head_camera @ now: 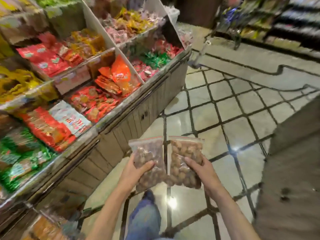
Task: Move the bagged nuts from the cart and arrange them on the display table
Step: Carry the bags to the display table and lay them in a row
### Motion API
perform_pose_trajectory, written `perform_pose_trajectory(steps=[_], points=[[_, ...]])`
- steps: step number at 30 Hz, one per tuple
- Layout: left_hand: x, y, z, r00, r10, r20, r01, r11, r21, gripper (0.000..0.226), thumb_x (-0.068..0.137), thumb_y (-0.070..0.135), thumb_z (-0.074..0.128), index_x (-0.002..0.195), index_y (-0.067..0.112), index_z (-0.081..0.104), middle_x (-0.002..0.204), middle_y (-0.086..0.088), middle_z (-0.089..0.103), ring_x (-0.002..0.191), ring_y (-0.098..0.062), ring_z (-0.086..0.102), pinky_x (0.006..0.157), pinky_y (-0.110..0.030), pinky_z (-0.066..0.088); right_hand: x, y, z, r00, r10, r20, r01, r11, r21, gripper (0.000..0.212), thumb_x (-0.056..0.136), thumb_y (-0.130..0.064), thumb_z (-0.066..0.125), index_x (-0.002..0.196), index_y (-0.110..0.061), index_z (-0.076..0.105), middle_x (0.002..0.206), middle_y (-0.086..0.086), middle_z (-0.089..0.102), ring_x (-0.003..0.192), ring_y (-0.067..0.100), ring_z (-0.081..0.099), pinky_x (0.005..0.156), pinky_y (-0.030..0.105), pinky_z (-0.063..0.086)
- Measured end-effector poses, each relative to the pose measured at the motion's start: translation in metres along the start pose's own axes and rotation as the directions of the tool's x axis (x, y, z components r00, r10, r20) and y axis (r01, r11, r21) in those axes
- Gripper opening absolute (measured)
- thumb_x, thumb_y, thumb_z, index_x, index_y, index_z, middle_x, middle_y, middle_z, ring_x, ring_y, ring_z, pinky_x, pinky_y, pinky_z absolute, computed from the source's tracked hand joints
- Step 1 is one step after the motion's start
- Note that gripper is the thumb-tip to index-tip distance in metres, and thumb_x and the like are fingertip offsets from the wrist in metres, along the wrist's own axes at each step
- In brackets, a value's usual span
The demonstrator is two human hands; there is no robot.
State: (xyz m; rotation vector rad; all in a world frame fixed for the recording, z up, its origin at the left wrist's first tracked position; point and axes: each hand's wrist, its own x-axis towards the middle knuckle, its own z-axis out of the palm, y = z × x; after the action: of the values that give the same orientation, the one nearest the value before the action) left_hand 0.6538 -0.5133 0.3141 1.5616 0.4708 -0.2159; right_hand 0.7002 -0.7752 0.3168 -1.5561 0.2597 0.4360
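Note:
I hold two clear zip bags of brown nuts above the floor, low in the middle of the view. My left hand [136,168] grips the darker bag of nuts [149,153], thumb across its front. My right hand [199,168] grips the lighter bag of nuts [186,149] beside it. The bags stand upright and touch at their lower corners. The display table [124,116] runs along my left, its divided compartments filled with red, green and yellow snack packets. The cart is not in view.
A tiled floor [225,110] with dark diamond lines stretches ahead and to the right. A grey-brown counter side [290,170] stands at the right edge. Blurred shelves [277,18] line the far right. My blue trouser leg and shoe [147,210] are below the bags.

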Motion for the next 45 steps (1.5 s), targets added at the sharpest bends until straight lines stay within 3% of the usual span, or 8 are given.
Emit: perform_pose_trajectory(steps=[7,12,17,26,30,33,41,45], points=[[0.16,0.066,0.086,0.961,0.017,0.276,-0.039,0.997,0.073,0.064,0.081,0.04,0.091,0.136,0.039,0.058,0.127,0.01,0.075,0.117,-0.012,0.072,0.104,-0.046,0.058,0.099,-0.041,-0.081,0.975,0.026,-0.223,-0.006,0.996,0.092,0.053,0.085,-0.04,0.086,0.132,-0.026,0.066,0.117,0.001,0.08,0.107,0.022,0.078,0.098,0.05,0.062],[0.262,0.131,0.158,0.897,0.029,0.441,-0.083,0.991,0.105,0.06,0.088,0.019,0.085,0.135,0.038,0.054,0.115,0.017,0.077,0.106,0.006,0.071,0.083,-0.015,0.057,0.165,-0.093,-0.13,0.929,0.027,-0.369,0.023,0.991,0.131,0.045,0.085,-0.036,0.084,0.126,-0.024,0.07,0.115,0.001,0.081,0.104,0.019,0.079,0.095,0.043,0.06],[0.347,0.182,0.225,0.815,0.009,0.579,-0.123,0.98,0.158,0.071,0.085,0.027,0.088,0.144,0.039,0.051,0.126,0.013,0.075,0.115,-0.003,0.071,0.099,-0.032,0.058,0.22,-0.126,-0.179,0.868,0.048,-0.495,0.05,0.982,0.182,0.033,0.09,-0.034,0.082,0.121,-0.027,0.071,0.107,-0.008,0.082,0.099,0.013,0.079,0.093,0.039,0.061],[0.485,0.243,0.367,0.739,-0.061,0.671,-0.082,0.98,0.18,0.065,0.079,0.036,0.087,0.137,0.037,0.057,0.124,0.003,0.077,0.112,-0.015,0.075,0.094,-0.036,0.061,0.346,-0.153,-0.3,0.814,0.128,-0.567,0.07,0.947,0.314,0.049,0.083,-0.042,0.085,0.126,-0.022,0.071,0.113,0.005,0.081,0.105,0.028,0.079,0.102,0.055,0.059],[0.55,0.271,0.45,0.737,-0.079,0.671,-0.104,0.968,0.228,0.099,0.059,0.067,0.094,0.145,0.044,0.051,0.13,0.007,0.072,0.117,-0.016,0.072,0.101,-0.045,0.06,0.409,-0.173,-0.374,0.806,0.12,-0.579,0.1,0.938,0.333,0.047,0.085,-0.04,0.085,0.125,-0.021,0.07,0.113,0.007,0.081,0.105,0.031,0.078,0.102,0.058,0.058],[0.592,0.298,0.513,0.701,-0.099,0.706,-0.116,0.961,0.25,0.087,0.069,0.058,0.093,0.145,0.041,0.052,0.133,0.005,0.072,0.122,-0.018,0.071,0.106,-0.05,0.057,0.449,-0.2,-0.432,0.806,0.088,-0.586,0.119,0.945,0.305,0.042,0.087,-0.039,0.083,0.125,-0.025,0.071,0.113,0.003,0.081,0.105,0.026,0.079,0.102,0.056,0.058],[0.68,0.36,0.684,0.659,-0.065,0.749,-0.233,0.93,0.286,0.058,0.082,0.044,0.084,0.134,0.04,0.058,0.122,0.009,0.076,0.109,-0.006,0.074,0.088,-0.028,0.062,0.525,-0.258,-0.574,0.761,0.05,-0.647,0.154,0.954,0.256,0.049,0.085,-0.055,0.082,0.126,-0.033,0.068,0.114,-0.005,0.081,0.105,0.018,0.078,0.1,0.052,0.059],[0.721,0.381,0.769,0.611,-0.085,0.787,-0.24,0.927,0.287,0.053,0.082,0.038,0.086,0.129,0.041,0.062,0.116,0.011,0.079,0.107,-0.007,0.075,0.081,-0.023,0.062,0.554,-0.271,-0.635,0.694,0.08,-0.716,0.201,0.933,0.299,0.041,0.091,-0.041,0.08,0.128,-0.026,0.069,0.116,0.001,0.081,0.107,0.024,0.078,0.099,0.053,0.06]])
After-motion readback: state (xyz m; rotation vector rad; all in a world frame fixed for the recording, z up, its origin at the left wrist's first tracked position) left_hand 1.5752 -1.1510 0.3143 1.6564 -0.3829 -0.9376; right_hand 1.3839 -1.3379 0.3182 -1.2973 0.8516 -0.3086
